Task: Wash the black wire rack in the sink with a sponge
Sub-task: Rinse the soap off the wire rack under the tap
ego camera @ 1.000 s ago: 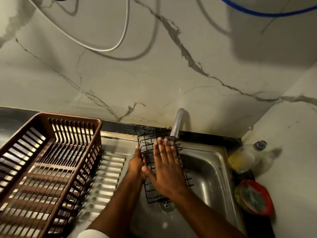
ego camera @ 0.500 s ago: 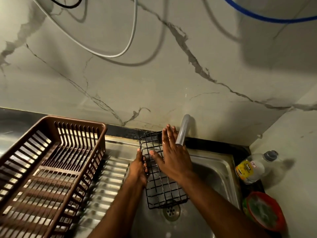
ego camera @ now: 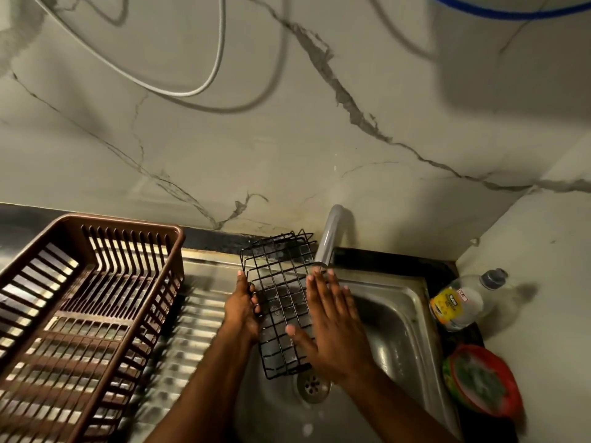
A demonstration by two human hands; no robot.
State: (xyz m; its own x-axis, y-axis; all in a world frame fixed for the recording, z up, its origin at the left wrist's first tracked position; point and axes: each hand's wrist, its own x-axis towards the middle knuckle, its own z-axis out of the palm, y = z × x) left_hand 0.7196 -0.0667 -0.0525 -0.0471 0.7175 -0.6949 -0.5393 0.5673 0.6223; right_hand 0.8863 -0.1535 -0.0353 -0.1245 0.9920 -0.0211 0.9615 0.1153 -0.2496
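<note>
hands 2 | wire rack (ego camera: pixel 281 295) 1 | basket (ego camera: pixel 80 302) 1 | bottle (ego camera: pixel 460 298) 1 (lying down)

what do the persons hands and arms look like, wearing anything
Both forearms are bare up to the frame's bottom edge, with no sleeve showing. The left hand and right hand wear no gloves, and no rings, watch or bracelet show. The fingernails are short and unpainted.

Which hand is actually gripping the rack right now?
The left hand: its fingers curl round the wire rack's left edge. The right hand lies flat, fingers straight, against the rack's right side.
</note>
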